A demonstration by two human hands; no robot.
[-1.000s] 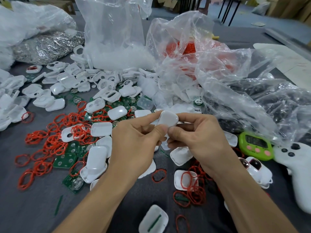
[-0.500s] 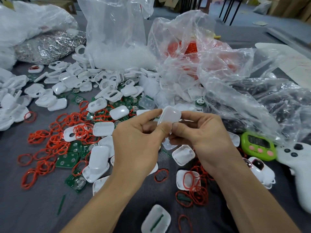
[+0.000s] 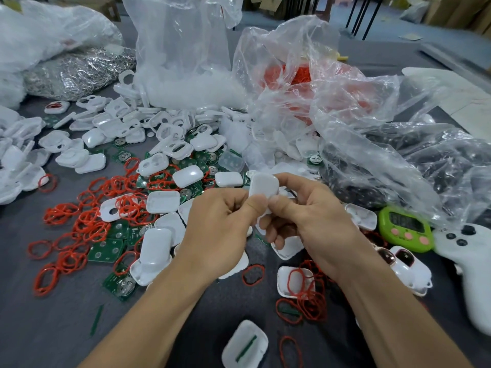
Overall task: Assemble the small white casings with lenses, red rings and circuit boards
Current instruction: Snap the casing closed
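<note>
Both hands hold one small white casing (image 3: 263,185) up over the middle of the table. My left hand (image 3: 220,229) pinches its lower left edge with the thumb, fingers curled. My right hand (image 3: 310,216) pinches it from the right, index finger over the top and thumb against the front. What sits inside the casing is hidden. Loose white casings (image 3: 162,201), red rings (image 3: 90,227) and green circuit boards (image 3: 106,250) lie scattered on the grey table to the left. A casing with red rings (image 3: 295,281) lies below my right hand.
Clear plastic bags (image 3: 345,107) of parts rise behind the hands, one with red rings inside. A green timer (image 3: 405,228) and a white game controller (image 3: 467,251) lie at the right. A casing with a green strip (image 3: 245,343) lies near the front edge.
Both hands have kept hold of the casing. My left index finger, which was stretched out along it, has curled in, and the thumbs have closed together on its lower edge.
</note>
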